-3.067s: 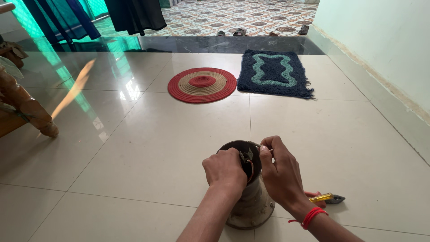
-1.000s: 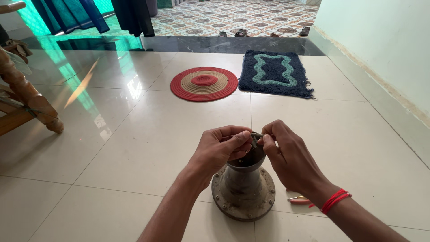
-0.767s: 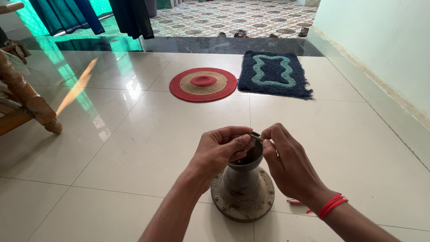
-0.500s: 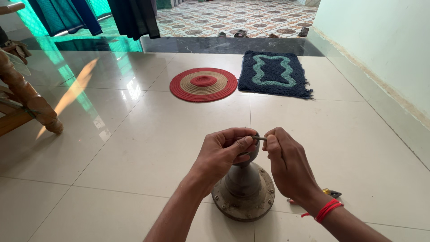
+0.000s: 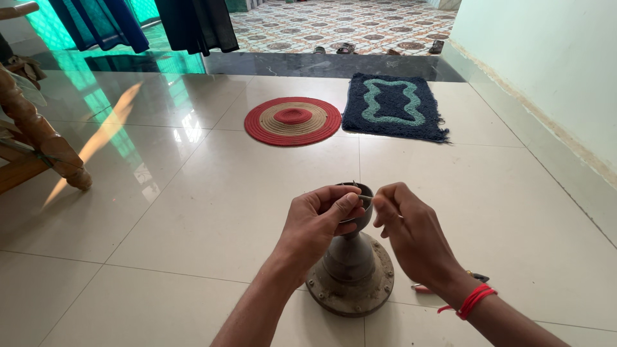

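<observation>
- Metal, dull grey and grimy: a flanged motor-like housing (image 5: 350,270) standing upright on the pale tiled floor (image 5: 193,212), wide bolt-holed flange down, cup-shaped mouth up.
- Head view, left hand (image 5: 318,225): curled over the near rim of the cup, thumb and forefinger pinched on one end of a thin wire-like piece (image 5: 365,198) lying across the opening.
- Head view, right hand (image 5: 411,234): fingers (image 5: 385,204) closed on the other end of that piece, just beside the rim; red thread band (image 5: 472,301) at the wrist.
- Likely slip: such a small piece could spring free of either pinch and drop into the cup, or skitter off across the glossy tile, if the pull turns uneven.
- Likely tip: sideways force at the top of a tall body on a smooth floor could rock or slide the flange, with no hand steadying the base.
- Cup contents: dark inside, mostly hidden behind the left hand; cannot tell what lies within.
- Behind the right wrist: red-and-yellow handled pliers (image 5: 450,283) on the floor, partly hidden.
- Farther off: round red woven mat (image 5: 292,120) and dark blue rug (image 5: 392,106), well apart from the work.
</observation>
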The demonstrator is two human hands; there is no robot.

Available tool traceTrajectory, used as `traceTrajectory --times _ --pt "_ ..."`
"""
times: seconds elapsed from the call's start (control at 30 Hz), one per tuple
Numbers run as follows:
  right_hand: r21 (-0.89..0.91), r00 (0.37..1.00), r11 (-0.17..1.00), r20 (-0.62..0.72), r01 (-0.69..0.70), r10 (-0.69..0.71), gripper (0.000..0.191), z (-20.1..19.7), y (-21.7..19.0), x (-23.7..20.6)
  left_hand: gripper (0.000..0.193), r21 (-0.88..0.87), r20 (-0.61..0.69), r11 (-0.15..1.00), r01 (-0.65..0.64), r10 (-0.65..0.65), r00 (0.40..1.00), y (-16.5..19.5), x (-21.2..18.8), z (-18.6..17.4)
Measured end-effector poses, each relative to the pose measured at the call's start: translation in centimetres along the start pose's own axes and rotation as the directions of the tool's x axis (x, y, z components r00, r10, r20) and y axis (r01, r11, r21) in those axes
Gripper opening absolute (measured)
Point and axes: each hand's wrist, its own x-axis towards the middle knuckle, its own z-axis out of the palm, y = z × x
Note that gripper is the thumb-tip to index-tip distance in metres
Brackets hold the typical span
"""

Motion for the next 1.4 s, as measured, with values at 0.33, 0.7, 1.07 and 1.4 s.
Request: traceTrajectory --times 0.33,0.7,1.07,1.4 --pt "-0.207 0.982 0.961 -0.003 0.185 -0.189 0.024 -0.2 -0.7 -0.6 0.031 0.038 0.017 0.999 0.030 -0.031 0.999 0.0 -0.3 -0.3" --pt "-0.150 0.974 0.963 -0.007 0.225 -0.228 0.031 -0.3 0.2 -0.6 0.028 0.057 0.000 0.998 -0.039 0.039 0.999 -0.2 -0.4 0.0" --pt "0.104 0.984 0.984 0.118 -0.142 0.130 0.041 0.1 2.0 0.3 0.026 0.089 -0.035 0.994 -0.056 0.060 0.998 -0.2 -0.9 0.2" --pt "0.399 0.924 0.842 0.271 -0.363 0.270 0.062 -0.1 1.2 0.4 0.025 0.096 -0.009 0.988 -0.120 0.121 0.993 -0.8 -0.3 0.6"
